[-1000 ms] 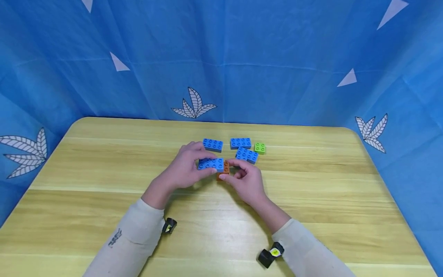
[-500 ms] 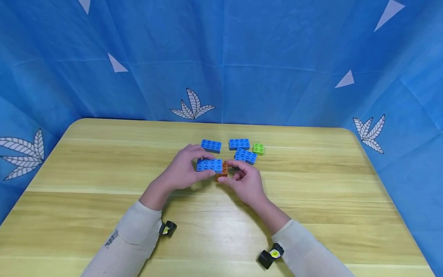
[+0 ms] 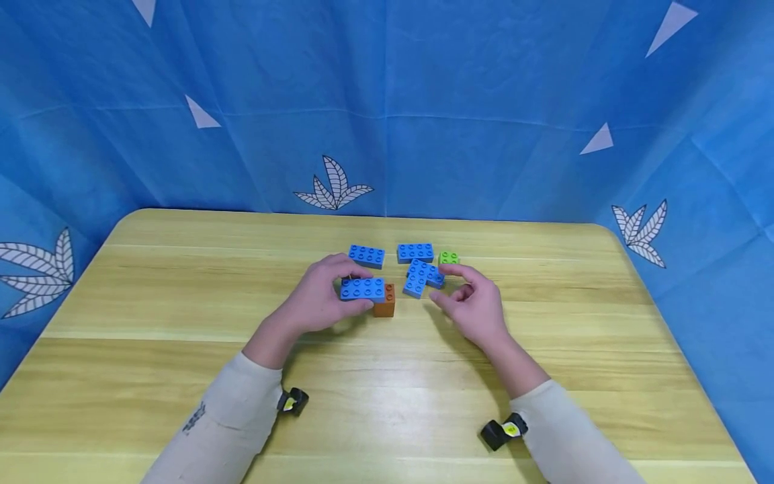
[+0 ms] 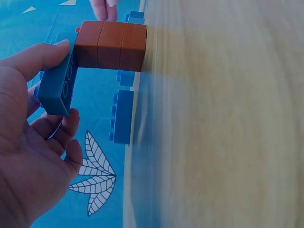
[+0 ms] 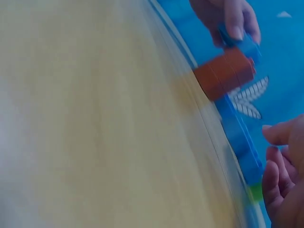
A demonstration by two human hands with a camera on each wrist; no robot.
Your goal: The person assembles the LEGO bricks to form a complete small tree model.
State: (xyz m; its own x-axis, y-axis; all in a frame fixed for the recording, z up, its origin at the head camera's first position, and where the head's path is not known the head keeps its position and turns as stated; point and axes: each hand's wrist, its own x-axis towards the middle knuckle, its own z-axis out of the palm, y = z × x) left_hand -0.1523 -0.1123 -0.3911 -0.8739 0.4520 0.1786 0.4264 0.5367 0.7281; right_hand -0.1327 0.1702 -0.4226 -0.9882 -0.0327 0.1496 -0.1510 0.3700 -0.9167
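Note:
My left hand pinches a blue two-by-four toy brick between thumb and fingers. One end of this brick sits over the top of a brown stack of three bricks standing upright on the table; the rest juts out to the left over the table. Two brown studs show beside it in the head view. My right hand is apart from the stack, thumb and index finger spread, holding nothing. Its fingertips are close to a slanted blue brick, which overlaps another blue brick in the head view.
Behind the stack lie two more blue bricks, one at the left and one further right. A small green brick is just beyond my right fingers. The wooden table ends at a blue curtain.
My right hand has let go of the brown stack and moved right, toward the blue bricks, uncovering the slanted one. My left hand stays at the stack with its blue brick.

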